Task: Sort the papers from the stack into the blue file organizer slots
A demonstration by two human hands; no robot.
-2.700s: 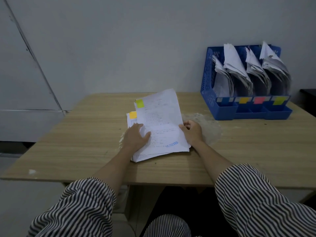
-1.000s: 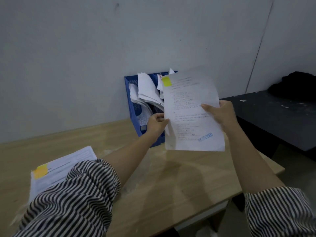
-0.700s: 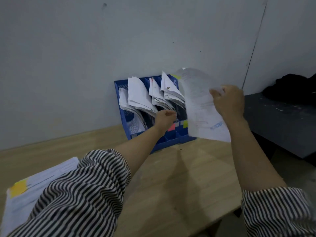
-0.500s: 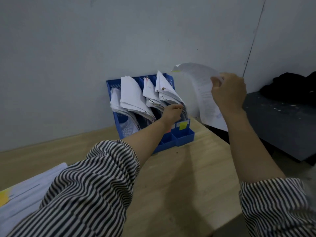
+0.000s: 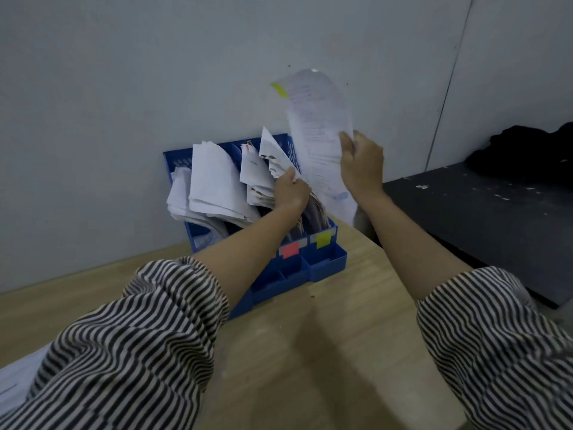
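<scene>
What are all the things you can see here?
File organizer: one, blue, on the table against the wall.
Filed papers: several bunches, white, standing in its slots.
Sheet: one, white with a yellow-green tab, held up over the organizer's right end.
Slot labels: a pink label and a yellow-green label show, on the organizer's front.
Table: one, light wood.
Dark surface: one, black, right of the table.
Left hand: in the filed papers.
Right hand: fingers gripping the sheet.

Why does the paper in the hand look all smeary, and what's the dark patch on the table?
Head view: the sheet held by the right hand is motion-blurred, so its print is unreadable; the dark patch on the table looks like the arms' soft shadow; the light is dim and even, without glare.
</scene>
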